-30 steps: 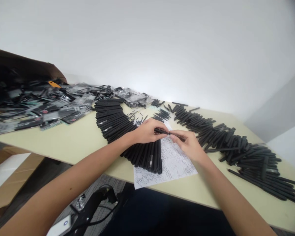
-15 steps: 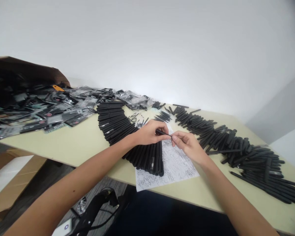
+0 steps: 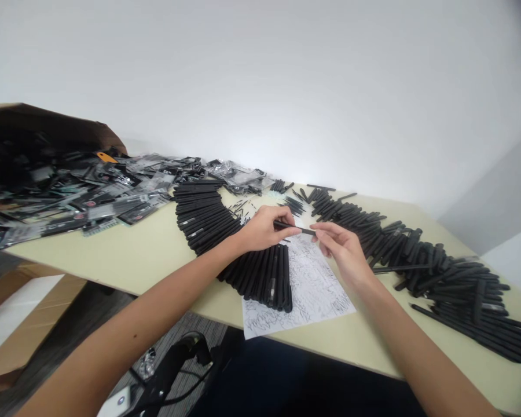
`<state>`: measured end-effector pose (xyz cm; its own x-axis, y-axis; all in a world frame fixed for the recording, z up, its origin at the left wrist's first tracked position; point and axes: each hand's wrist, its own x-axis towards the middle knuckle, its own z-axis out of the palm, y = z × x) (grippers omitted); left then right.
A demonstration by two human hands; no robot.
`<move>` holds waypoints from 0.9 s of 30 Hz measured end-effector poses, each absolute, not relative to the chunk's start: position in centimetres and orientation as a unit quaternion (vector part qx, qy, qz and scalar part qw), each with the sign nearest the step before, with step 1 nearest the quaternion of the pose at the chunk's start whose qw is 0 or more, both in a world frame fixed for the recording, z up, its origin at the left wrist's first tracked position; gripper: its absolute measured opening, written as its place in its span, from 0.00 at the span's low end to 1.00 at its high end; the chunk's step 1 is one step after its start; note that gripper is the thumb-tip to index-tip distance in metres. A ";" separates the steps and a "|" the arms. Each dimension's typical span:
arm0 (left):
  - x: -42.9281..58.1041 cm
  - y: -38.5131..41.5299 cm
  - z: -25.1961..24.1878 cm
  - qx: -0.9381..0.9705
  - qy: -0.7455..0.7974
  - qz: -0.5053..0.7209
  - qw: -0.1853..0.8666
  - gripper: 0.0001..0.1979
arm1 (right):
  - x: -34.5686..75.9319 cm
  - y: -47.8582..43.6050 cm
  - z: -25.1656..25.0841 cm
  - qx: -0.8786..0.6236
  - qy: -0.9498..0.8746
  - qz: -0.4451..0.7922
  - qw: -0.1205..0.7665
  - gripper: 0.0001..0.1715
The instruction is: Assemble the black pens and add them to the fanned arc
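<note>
Between my two hands a slim black pen (image 3: 306,231) is held level above a scribbled white sheet (image 3: 315,284). My left hand (image 3: 267,227) is closed round its left part. Fingertips of my right hand (image 3: 341,243) pinch the pen's right end. Under my left wrist, black pens (image 3: 204,217) lie side by side in a curved row, which partly covers the sheet. Beyond my hands, several thin black pieces (image 3: 294,204) rest in a small group.
Loose black pens (image 3: 421,258) are heaped along the table's right side. Plastic packets (image 3: 113,197) spill from a cardboard box (image 3: 69,119) at the left. Another open box (image 3: 47,313) stands below the table (image 3: 125,255) at lower left. A wall rises behind.
My hands have moved slightly apart, and more of the pen shows between them. My right hand has shifted a little to the right. The whole view has shifted slightly.
</note>
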<state>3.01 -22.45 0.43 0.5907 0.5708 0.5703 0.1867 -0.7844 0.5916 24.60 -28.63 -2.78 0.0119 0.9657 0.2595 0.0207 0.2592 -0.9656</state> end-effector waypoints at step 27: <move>2.4 -21.4 0.4 0.847 0.226 0.383 0.292 0.16 | 25.1 -28.6 -3.4 -0.496 -0.607 0.380 0.491 0.34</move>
